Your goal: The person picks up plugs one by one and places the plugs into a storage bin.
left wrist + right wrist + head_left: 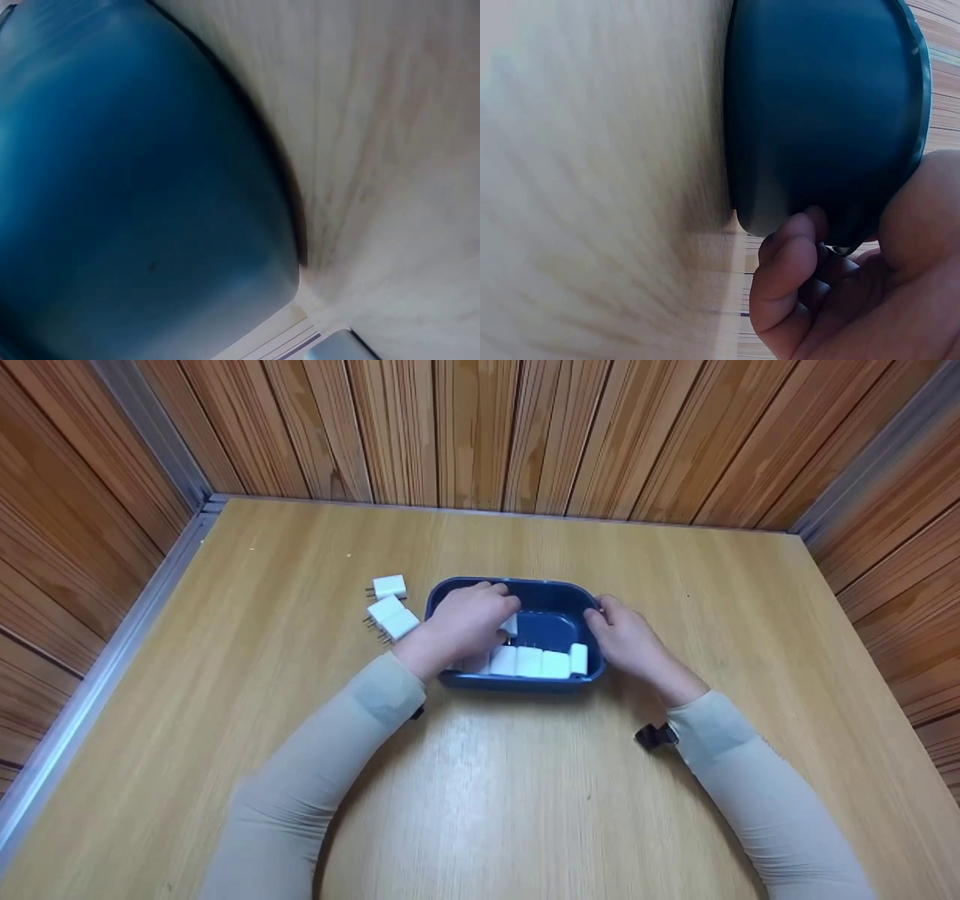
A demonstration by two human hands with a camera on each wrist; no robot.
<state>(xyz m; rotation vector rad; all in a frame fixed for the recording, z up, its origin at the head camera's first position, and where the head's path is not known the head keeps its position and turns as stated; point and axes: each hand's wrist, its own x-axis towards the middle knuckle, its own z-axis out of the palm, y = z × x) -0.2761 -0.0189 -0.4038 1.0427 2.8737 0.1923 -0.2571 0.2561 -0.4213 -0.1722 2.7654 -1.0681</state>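
Note:
A dark blue plastic tub (555, 685) sits on the table with a row of white plug adapters (529, 662) along its near wall. My left hand (472, 619) reaches inside over the tub's left part, fingers curled round another white plug adapter (511, 625) with its pins downward; the hand covers most of it. At the tub's right end my right hand (626, 637) grips the rim, thumb on top. In the right wrist view, the fingers (784, 274) curl against the tub's outer wall (825, 112). Only the outer wall (150, 187) fills the left wrist view.
Several more white plug adapters (393, 617) lie on the table (487, 780) left of the tub, metal pins pointing left. Wood-panelled walls (480, 435) enclose the table at the back and sides. A dark wrist mount (655, 736) shows below the right sleeve.

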